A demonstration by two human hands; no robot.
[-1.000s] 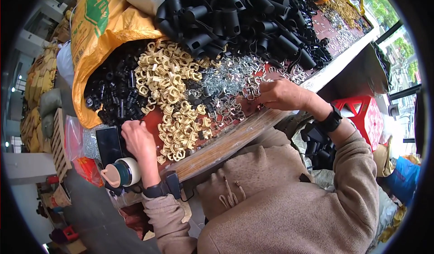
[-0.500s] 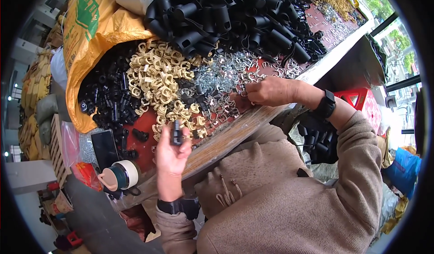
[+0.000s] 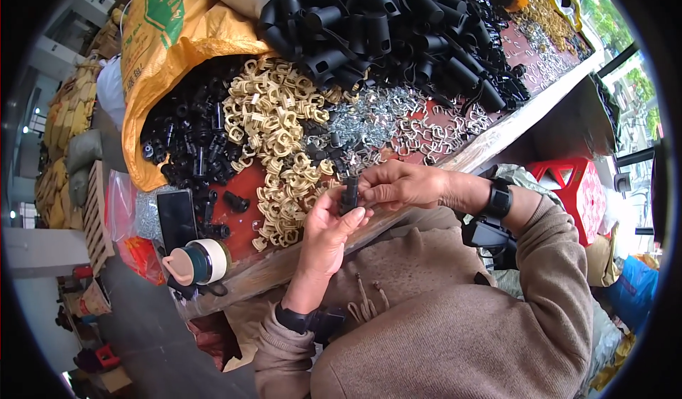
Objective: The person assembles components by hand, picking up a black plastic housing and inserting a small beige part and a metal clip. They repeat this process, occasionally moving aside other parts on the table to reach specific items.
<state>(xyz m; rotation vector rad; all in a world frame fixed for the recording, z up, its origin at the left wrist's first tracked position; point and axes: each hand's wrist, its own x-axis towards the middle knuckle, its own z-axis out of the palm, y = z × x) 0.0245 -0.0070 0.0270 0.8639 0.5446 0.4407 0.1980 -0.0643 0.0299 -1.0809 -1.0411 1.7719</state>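
While the head camera looks down over the front edge of the workbench (image 3: 497, 139), both hands meet just above that edge, in front of the person's chest. The left hand (image 3: 328, 230) is raised with its fingers curled and its thumb pressed against a small black plastic part (image 3: 349, 194), which it holds upright. The right hand (image 3: 398, 184) comes in from the right, its fingertips closed on the same part from the other side, so the piece is pinched between the two hands. Whether the right fingers also hold something smaller, I cannot tell.

The part sits just in front of the heap of cream plastic clips (image 3: 273, 132), which spreads over the red bench top. To the right of the clips lies a scatter of silver wire clips (image 3: 398, 122), and behind both rises a large pile of black tubes (image 3: 383, 22). Left of the cream clips lies a heap of small black pieces (image 3: 188, 139), pouring out of a yellow sack (image 3: 160, 51). Near the left end of the bench a dark phone (image 3: 177, 218) lies flat, and beside it a roll of tape (image 3: 206, 260) sits on the edge. A red plastic stool (image 3: 575, 186) stands below the bench on the right. Each wrist wears a dark band.
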